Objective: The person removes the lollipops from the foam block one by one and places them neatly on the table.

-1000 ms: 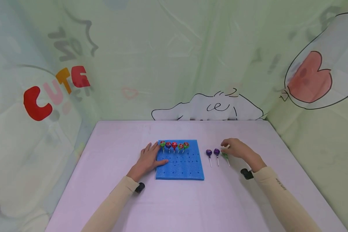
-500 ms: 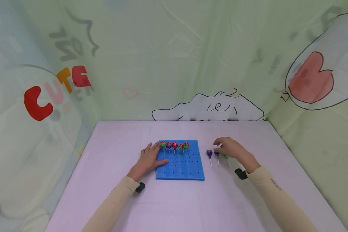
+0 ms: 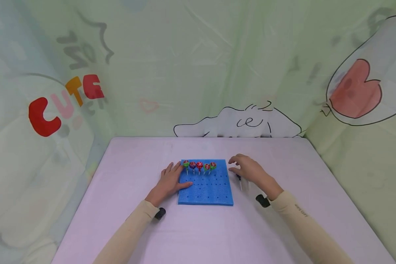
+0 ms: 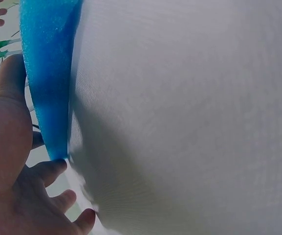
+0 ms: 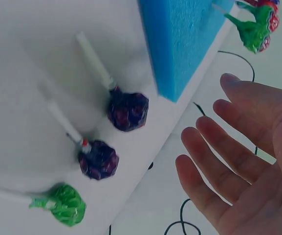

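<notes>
My left hand [image 3: 166, 183] rests on the left edge of a blue foam board [image 3: 204, 194] dotted with small holes, thumb on top. Several wrapped lollipops, including a red one [image 3: 199, 165], stand upright in a row along the board's back. To the right of the board my right hand [image 3: 249, 169] hovers over the table, fingers loosely bent, holding nothing. Below it in the right wrist view lie two purple lollipops, the nearer to the board [image 5: 127, 111] and the other [image 5: 98, 160], plus a green lollipop [image 5: 68, 204]. From the head, that hand mostly covers them.
A pale cloth-covered table [image 3: 198, 234] carries everything. Printed fabric walls [image 3: 198, 73] enclose its back and sides.
My right hand has moved left, from above the green lollipop past the purple ones toward the board's right edge. My left hand has stayed in place.
</notes>
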